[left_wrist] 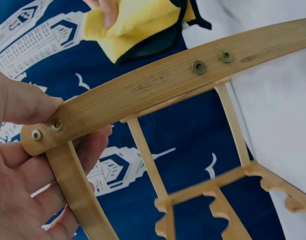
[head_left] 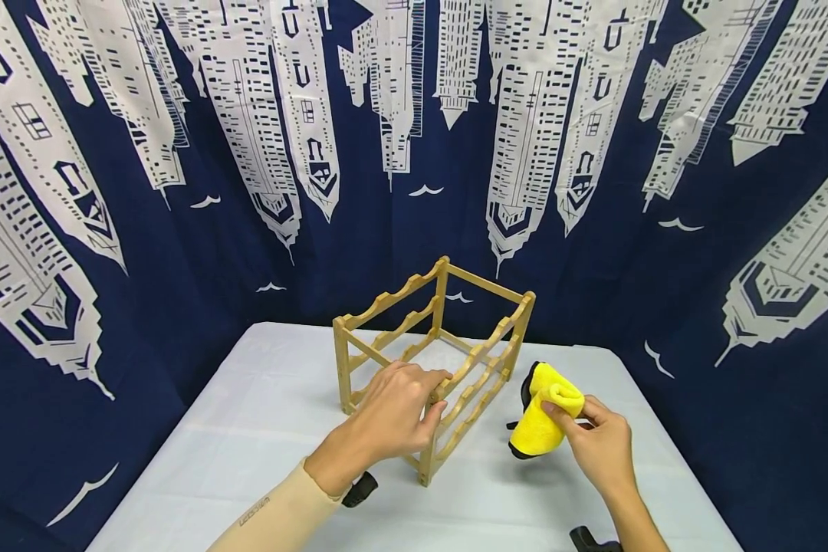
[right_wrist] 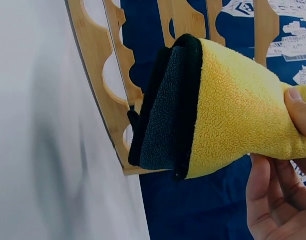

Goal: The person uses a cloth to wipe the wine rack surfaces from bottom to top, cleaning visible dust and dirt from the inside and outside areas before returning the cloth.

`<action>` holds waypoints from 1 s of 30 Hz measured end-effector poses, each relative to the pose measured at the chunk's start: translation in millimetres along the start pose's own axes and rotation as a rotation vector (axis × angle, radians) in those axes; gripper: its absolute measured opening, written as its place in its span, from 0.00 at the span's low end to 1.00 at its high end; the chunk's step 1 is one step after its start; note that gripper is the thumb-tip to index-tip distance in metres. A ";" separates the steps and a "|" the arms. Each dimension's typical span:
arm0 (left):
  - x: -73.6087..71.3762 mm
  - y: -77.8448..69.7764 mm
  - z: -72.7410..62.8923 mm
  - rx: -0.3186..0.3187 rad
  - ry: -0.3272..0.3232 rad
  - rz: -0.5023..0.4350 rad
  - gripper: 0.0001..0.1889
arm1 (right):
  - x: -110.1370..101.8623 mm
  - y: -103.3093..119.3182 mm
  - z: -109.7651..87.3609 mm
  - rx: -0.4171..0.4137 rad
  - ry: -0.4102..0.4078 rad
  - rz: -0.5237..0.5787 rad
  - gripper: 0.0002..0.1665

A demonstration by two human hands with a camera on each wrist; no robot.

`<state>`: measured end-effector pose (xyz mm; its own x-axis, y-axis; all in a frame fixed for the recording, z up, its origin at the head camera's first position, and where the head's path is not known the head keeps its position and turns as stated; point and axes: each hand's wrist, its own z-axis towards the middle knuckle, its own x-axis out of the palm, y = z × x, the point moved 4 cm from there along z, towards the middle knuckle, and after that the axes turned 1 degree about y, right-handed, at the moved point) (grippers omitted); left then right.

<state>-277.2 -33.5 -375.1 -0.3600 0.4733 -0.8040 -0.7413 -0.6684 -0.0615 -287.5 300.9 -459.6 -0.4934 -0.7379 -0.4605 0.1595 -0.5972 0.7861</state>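
Note:
A pale wooden rack with scalloped rails point(head_left: 425, 460) stands on the white table. My left hand point(head_left: 393, 414) grips its near top corner; in the left wrist view, the thumb presses one side of the bolted post point(left_wrist: 143, 90) and the fingers point(left_wrist: 95, 145) curl behind. To the right of the rack, my right hand point(head_left: 606, 452) pinches a folded yellow cloth point(head_left: 540, 425) with black edging, thumb on one side and fingers on the other. The right wrist view shows the cloth point(right_wrist: 232, 110) hanging with its dark grey-blue inner face point(right_wrist: 162, 115) partly exposed.
The white tabletop point(head_left: 248, 429) extends around the rack. A navy curtain point(head_left: 386, 238) printed with white buildings hangs close behind the table and along both sides. Black wrist devices show beside the left forearm point(head_left: 360, 489) and the right forearm point(head_left: 589, 540).

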 end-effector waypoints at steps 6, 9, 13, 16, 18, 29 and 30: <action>-4.4 11.6 -11.5 -0.021 0.009 -0.053 0.19 | 1.6 3.2 -4.0 -0.061 -0.005 -0.013 0.16; -7.0 17.3 -15.7 -0.019 0.012 -0.068 0.18 | 3.2 3.2 -6.5 -0.100 0.006 -0.014 0.16; -10.6 25.7 -19.8 -0.024 0.020 -0.083 0.17 | 5.6 4.9 -10.8 -0.148 0.015 -0.023 0.15; -12.7 33.3 -21.6 -0.043 0.027 -0.098 0.18 | 7.9 7.7 -13.8 -0.204 0.009 -0.034 0.14; -12.5 38.6 -22.5 -0.058 0.034 -0.110 0.18 | 10.0 8.9 -15.2 -0.259 0.001 -0.033 0.14; -12.2 62.3 -24.7 -0.141 0.032 -0.178 0.23 | 36.1 35.6 -33.3 -0.713 0.096 -0.014 0.28; -11.4 64.4 -24.7 -0.149 0.030 -0.187 0.24 | 40.4 38.3 -36.0 -0.738 0.124 -0.016 0.29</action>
<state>-306.8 -96.1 -384.5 -0.2053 0.5810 -0.7876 -0.7010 -0.6489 -0.2959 -270.5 236.9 -462.9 -0.4071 -0.7315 -0.5471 0.7074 -0.6314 0.3179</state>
